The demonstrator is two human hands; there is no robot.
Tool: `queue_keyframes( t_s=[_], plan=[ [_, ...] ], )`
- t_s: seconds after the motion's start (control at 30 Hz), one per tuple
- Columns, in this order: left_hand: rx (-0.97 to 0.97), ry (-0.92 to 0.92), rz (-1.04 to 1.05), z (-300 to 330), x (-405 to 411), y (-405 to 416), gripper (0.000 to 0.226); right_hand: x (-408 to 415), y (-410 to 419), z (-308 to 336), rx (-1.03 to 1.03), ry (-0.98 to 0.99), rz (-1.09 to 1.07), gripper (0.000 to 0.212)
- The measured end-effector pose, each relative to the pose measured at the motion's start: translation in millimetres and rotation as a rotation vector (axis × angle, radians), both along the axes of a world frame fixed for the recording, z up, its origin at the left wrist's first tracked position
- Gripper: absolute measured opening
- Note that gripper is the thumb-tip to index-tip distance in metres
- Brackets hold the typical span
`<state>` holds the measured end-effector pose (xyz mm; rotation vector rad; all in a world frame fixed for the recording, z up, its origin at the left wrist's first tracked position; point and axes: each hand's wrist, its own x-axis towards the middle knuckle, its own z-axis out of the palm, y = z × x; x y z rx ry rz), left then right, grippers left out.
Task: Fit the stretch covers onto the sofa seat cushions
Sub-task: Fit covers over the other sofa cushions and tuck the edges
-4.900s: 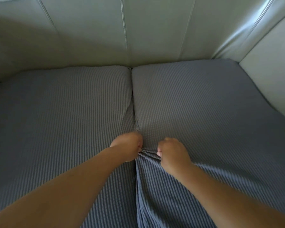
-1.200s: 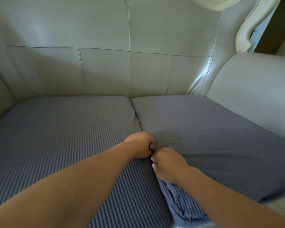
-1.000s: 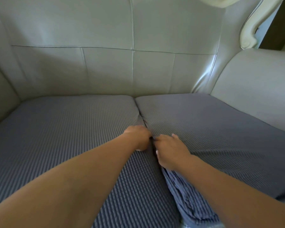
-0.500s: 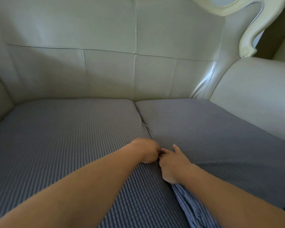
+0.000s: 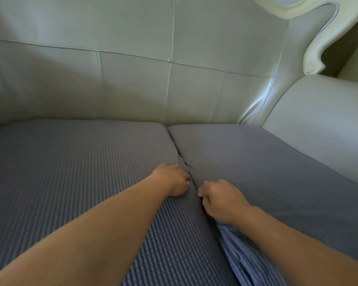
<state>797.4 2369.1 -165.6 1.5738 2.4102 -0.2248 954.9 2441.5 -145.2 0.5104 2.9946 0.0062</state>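
I see the pale leather sofa back (image 5: 132, 79) filling the upper half of the frame, its panels stitched in straight seams, with a carved cream frame scroll (image 5: 314, 50) at the upper right and a padded armrest (image 5: 322, 120) below it on the right edge. I can read no brand, label or writing anywhere on the leather or the fabric.

Across the lower half lie the two seat cushions side by side, both under grey ribbed stretch fabric. The left cushion cover (image 5: 70, 172) looks smooth and taut. The right cushion cover (image 5: 267, 172) is flat across the top, but at lower centre of the frame, along the gap between the cushions (image 5: 182, 155), its fabric bunches into loose folds (image 5: 242, 256).

My left hand (image 5: 172, 180) rests on the left cushion's inner edge just beside the gap, fingers curled down towards the seam; I cannot tell whether they pinch cloth there. My right hand (image 5: 219, 201) sits on the other side of the gap, fingers curled and apparently gripping the gathered edge of the right cover, though the fingertips are hidden.
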Motion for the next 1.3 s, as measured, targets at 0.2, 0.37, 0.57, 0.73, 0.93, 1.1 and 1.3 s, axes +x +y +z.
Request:
queue_keyframes(
  t_s=[0.2,0.37,0.57,0.73,0.93,1.1,1.3],
  plan=[
    [0.056,-0.001,-0.050,-6,-11,26,0.050,-71,28,-8,0.110,-0.181,0.036,0.054],
    [0.121,-0.102,-0.075,-11,-33,23,0.037,-84,51,-38,0.064,-0.235,0.091,0.061],
    [0.217,0.035,0.098,-10,-68,37,0.039,-96,66,-22,0.066,-0.207,0.126,0.051],
    [0.058,0.128,0.024,-27,-75,62,0.050,-119,76,-33,0.111,-0.216,0.103,0.058],
    [-0.095,0.192,0.053,-28,-78,81,0.044,-144,76,-54,0.095,-0.282,0.096,0.058],
    [-0.100,0.192,0.056,-5,-46,70,0.038,-112,67,-34,0.091,-0.186,0.132,0.050],
    [-0.051,0.150,-0.060,23,15,50,0.045,-58,55,-14,0.174,-0.209,0.135,0.047]
  ],
)
